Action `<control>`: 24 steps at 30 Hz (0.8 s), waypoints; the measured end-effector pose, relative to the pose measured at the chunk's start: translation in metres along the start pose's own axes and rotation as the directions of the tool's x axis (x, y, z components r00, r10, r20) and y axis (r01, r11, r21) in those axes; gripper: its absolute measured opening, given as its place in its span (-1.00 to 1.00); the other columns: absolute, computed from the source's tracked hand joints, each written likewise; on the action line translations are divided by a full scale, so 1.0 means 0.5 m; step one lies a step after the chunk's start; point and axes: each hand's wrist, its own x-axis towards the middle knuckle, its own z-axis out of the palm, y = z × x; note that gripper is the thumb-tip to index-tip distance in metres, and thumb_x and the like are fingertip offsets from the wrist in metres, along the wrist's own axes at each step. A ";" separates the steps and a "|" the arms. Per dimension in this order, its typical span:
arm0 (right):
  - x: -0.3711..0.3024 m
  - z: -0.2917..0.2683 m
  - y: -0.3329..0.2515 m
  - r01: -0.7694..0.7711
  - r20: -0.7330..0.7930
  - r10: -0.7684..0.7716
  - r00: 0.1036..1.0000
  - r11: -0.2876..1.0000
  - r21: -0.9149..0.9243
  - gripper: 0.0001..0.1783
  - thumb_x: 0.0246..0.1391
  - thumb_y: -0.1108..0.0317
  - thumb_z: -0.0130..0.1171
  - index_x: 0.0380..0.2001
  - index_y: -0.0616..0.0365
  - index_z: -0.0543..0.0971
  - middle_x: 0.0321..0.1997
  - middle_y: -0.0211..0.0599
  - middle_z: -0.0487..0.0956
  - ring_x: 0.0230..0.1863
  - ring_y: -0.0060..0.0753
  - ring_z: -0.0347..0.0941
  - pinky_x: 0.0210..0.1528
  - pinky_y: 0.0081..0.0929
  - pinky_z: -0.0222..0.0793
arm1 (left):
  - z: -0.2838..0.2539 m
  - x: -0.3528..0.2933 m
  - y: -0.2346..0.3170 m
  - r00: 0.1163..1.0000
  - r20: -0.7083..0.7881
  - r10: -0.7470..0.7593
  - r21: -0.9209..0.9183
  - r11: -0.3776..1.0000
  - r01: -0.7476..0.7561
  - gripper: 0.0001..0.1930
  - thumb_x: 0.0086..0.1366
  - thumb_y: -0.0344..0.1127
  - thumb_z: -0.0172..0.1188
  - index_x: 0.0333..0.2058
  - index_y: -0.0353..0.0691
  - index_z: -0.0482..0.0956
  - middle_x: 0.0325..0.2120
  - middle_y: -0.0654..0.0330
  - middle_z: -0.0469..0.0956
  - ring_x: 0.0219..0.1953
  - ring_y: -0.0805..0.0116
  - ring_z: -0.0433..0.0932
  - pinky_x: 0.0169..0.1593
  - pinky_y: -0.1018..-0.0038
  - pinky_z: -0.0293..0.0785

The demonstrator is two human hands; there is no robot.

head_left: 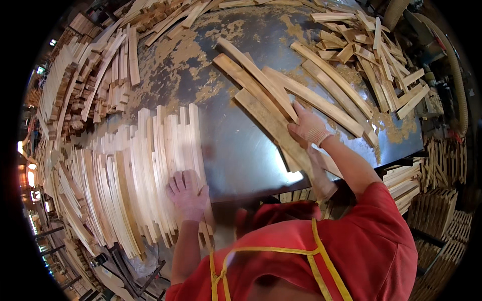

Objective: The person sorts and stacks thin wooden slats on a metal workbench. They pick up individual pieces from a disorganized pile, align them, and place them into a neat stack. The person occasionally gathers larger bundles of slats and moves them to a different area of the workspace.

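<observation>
Head: left fingers [178, 180] spread on strips [173, 145], right fingers [299, 108] pinching plank [273, 90], tabletop [228, 168] gap between.

Gloved left hand [189, 196] lay palm down, its fingers [188, 177] spread, left forearm [187, 251] pointed forward, gloved right hand [311, 126] reached farther out, right forearm [350, 163] slanted inward

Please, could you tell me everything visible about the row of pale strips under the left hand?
The row is made of many long, narrow strips that look like unpainted wood, mostly pale, a few browner. They lie side by side on the metal-looking table, with uneven ends. The near ends seem to overhang its edge. The gloved left hand rests on the row's right part.
</observation>
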 end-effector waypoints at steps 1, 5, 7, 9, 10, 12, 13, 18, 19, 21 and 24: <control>-0.028 0.020 0.004 0.009 0.014 -0.011 1.000 0.986 0.164 0.01 0.19 -0.03 0.40 0.57 0.10 0.20 0.21 0.24 0.62 0.19 0.20 0.58 0.24 -0.02 0.48 | 0.009 0.000 -0.003 1.000 -0.018 0.011 0.022 1.000 -0.010 -0.07 0.18 0.18 0.37 0.45 -0.09 0.31 0.42 -0.03 0.24 0.50 -0.19 0.10 0.59 -0.14 -0.12; -0.152 0.114 -0.019 -0.050 0.045 0.033 0.998 0.894 0.446 0.01 0.20 -0.17 0.26 0.59 0.01 0.20 -0.13 0.31 0.72 -0.09 0.29 0.70 -0.01 -0.01 0.59 | -0.015 -0.001 0.011 1.000 -0.010 0.029 0.021 0.999 -0.029 -0.09 0.23 0.23 0.32 0.46 -0.08 0.31 0.41 -0.02 0.25 0.49 -0.15 0.11 0.59 -0.12 -0.13; -0.240 0.158 -0.120 -0.104 0.203 0.031 0.979 0.927 0.359 0.07 0.21 -0.29 0.15 0.61 0.07 0.12 -0.09 0.35 0.71 -0.05 0.31 0.69 0.02 0.03 0.59 | 0.023 -0.022 -0.012 0.996 -0.079 0.036 0.046 0.998 -0.032 -0.08 0.23 0.24 0.32 0.46 -0.09 0.31 0.43 -0.02 0.24 0.50 -0.13 0.11 0.59 -0.10 -0.12; -0.316 0.244 -0.197 -0.060 0.299 -0.040 0.953 0.946 0.319 0.14 0.21 -0.34 0.13 0.63 0.12 0.02 -0.01 0.39 0.69 0.03 0.33 0.66 0.12 0.10 0.55 | 0.031 -0.012 -0.021 0.996 -0.086 0.034 -0.022 0.999 -0.036 -0.09 0.23 0.26 0.32 0.45 -0.08 0.34 0.43 -0.01 0.25 0.51 -0.13 0.11 0.59 -0.10 -0.12; -0.365 0.258 -0.254 -0.004 0.308 -0.105 0.946 0.943 0.333 0.21 0.21 -0.30 0.17 0.63 0.23 -0.08 -0.03 0.43 0.68 0.05 0.33 0.65 0.16 0.10 0.53 | 0.024 -0.007 -0.022 0.999 -0.047 0.012 -0.099 0.995 -0.017 -0.10 0.23 0.28 0.32 0.44 -0.07 0.36 0.42 0.00 0.27 0.51 -0.13 0.10 0.59 -0.09 -0.12; -0.392 0.312 -0.344 0.063 0.552 -0.210 0.807 0.960 0.274 0.17 0.23 -0.22 0.20 0.58 0.36 -0.04 -0.04 0.38 0.69 0.03 0.35 0.66 0.13 0.05 0.56 | 0.033 -0.009 -0.012 0.993 -0.106 0.044 -0.149 0.987 -0.060 -0.12 0.22 0.26 0.33 0.41 -0.09 0.40 0.38 0.01 0.32 0.49 -0.13 0.13 0.57 -0.09 -0.07; -0.393 0.378 -0.354 0.279 0.513 -0.384 0.768 0.921 0.272 0.07 0.19 -0.19 0.22 0.49 0.39 0.13 -0.06 0.34 0.69 0.00 0.34 0.67 0.10 0.05 0.58 | 0.058 -0.014 0.003 0.974 -0.206 0.093 -0.120 0.986 -0.119 -0.14 0.21 0.22 0.35 0.39 -0.12 0.41 0.35 0.00 0.34 0.46 -0.13 0.17 0.55 -0.09 -0.02; -0.300 0.238 -0.363 0.367 -0.345 -0.377 0.860 0.925 -0.097 -0.52 0.11 0.16 0.28 -0.01 0.28 0.61 -0.12 0.16 0.71 -0.03 0.20 0.68 0.09 0.00 0.59 | 0.048 -0.037 0.010 0.963 -0.165 0.214 -0.164 0.957 -0.241 -0.09 0.19 0.08 0.39 0.46 -0.16 0.34 0.44 -0.01 0.30 0.52 -0.08 0.14 0.59 -0.10 -0.08; -0.264 0.238 -0.292 0.231 -0.675 -0.358 0.645 0.933 -0.275 -0.64 0.11 0.25 0.27 -0.07 0.22 0.64 -0.10 0.11 0.72 0.00 0.17 0.68 0.09 -0.03 0.59 | 0.062 -0.037 0.003 0.944 -0.215 0.249 -0.142 0.949 -0.282 -0.08 0.20 0.08 0.38 0.48 -0.14 0.32 0.47 -0.01 0.27 0.54 -0.10 0.11 0.60 -0.09 -0.13; -0.213 0.250 -0.189 0.055 -0.491 -0.109 0.865 0.991 -0.123 -0.61 0.03 0.24 0.33 -0.09 0.20 0.59 -0.08 0.10 0.69 0.04 0.18 0.63 0.13 -0.02 0.55 | 0.088 -0.029 0.009 0.937 -0.245 0.250 -0.140 0.947 -0.289 -0.08 0.23 0.10 0.36 0.50 -0.10 0.30 0.50 -0.01 0.25 0.56 -0.14 0.08 0.61 -0.08 -0.17; -0.252 0.214 -0.215 -0.002 -0.325 0.018 0.946 0.999 0.051 -0.53 -0.08 0.24 0.37 -0.09 0.22 0.55 -0.07 0.15 0.66 0.08 0.21 0.59 0.19 -0.01 0.51 | 0.078 -0.041 -0.004 0.989 -0.077 0.126 -0.102 0.986 -0.134 -0.17 0.32 0.15 0.28 0.50 0.03 0.32 0.50 0.02 0.25 0.56 -0.15 0.07 0.61 -0.07 -0.17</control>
